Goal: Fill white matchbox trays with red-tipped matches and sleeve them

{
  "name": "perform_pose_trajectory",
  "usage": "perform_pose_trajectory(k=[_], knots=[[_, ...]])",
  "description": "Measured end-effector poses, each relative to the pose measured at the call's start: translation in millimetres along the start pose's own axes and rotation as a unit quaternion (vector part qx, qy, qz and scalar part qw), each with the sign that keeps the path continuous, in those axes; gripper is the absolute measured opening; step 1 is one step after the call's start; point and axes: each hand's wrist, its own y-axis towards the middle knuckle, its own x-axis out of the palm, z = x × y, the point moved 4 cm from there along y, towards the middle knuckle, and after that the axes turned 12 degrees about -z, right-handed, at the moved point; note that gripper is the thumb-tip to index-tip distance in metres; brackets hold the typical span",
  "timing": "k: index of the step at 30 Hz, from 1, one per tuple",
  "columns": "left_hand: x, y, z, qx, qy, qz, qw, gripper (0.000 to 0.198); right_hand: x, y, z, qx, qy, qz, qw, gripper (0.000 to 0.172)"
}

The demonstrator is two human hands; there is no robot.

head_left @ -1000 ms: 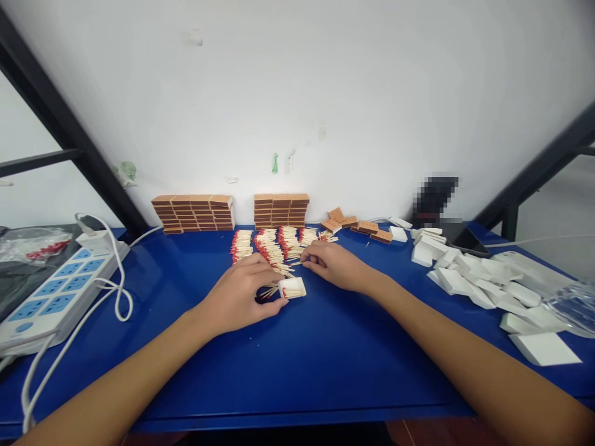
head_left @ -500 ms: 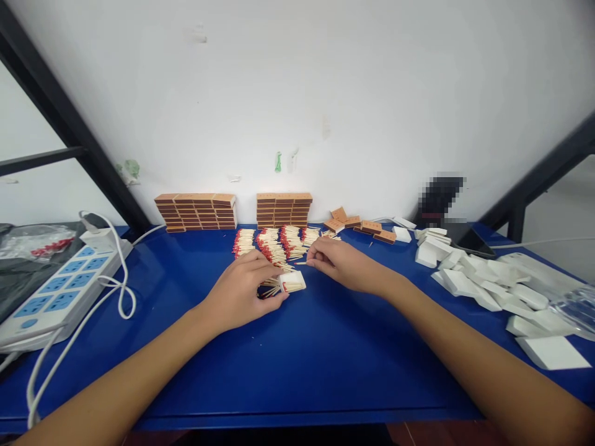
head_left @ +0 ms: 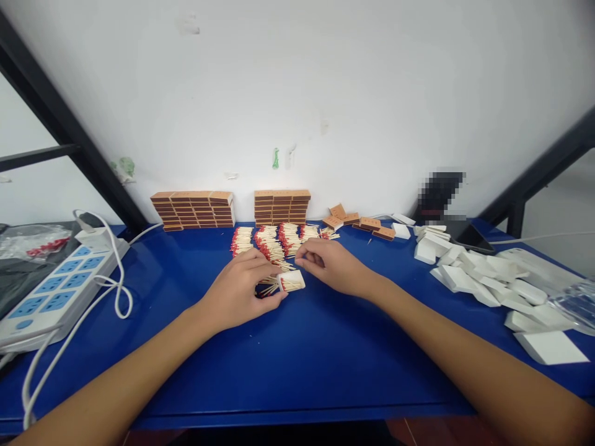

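Observation:
My left hand (head_left: 239,291) is curled around a small white matchbox tray (head_left: 292,281) holding red-tipped matches, thumb and fingers at its left end. My right hand (head_left: 331,265) hovers just right of the tray, fingers pinched on a match or two from the spread of red-tipped matches (head_left: 274,242) lying on the blue table (head_left: 302,353) just beyond both hands.
Two stacks of brown matchbox sleeves (head_left: 193,210) (head_left: 281,208) stand against the wall; loose sleeves (head_left: 362,224) lie right of them. White trays (head_left: 483,282) pile at the right. A power strip (head_left: 56,291) with cable lies at the left. A black device (head_left: 469,235) lies at the back right.
My right hand has drawn slightly left and closer to the tray with pinched matches. The left hand keeps hold of the tray, which has barely shifted.

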Motion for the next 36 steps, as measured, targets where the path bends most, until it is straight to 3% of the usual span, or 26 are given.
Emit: perform_pose_trajectory(k=[7,36], knots=[[-0.9,0.2,1.2,-0.004,-0.002,-0.009,1.000,0.026,9.9,4.6,23.6,0.026,-0.082,-0.022,0.996,0.025],[0.2,0.3,0.5,-0.005,-0.004,-0.018,1.000,0.026,10.0,4.6,21.5,0.024,-0.071,-0.019,0.997,0.020]])
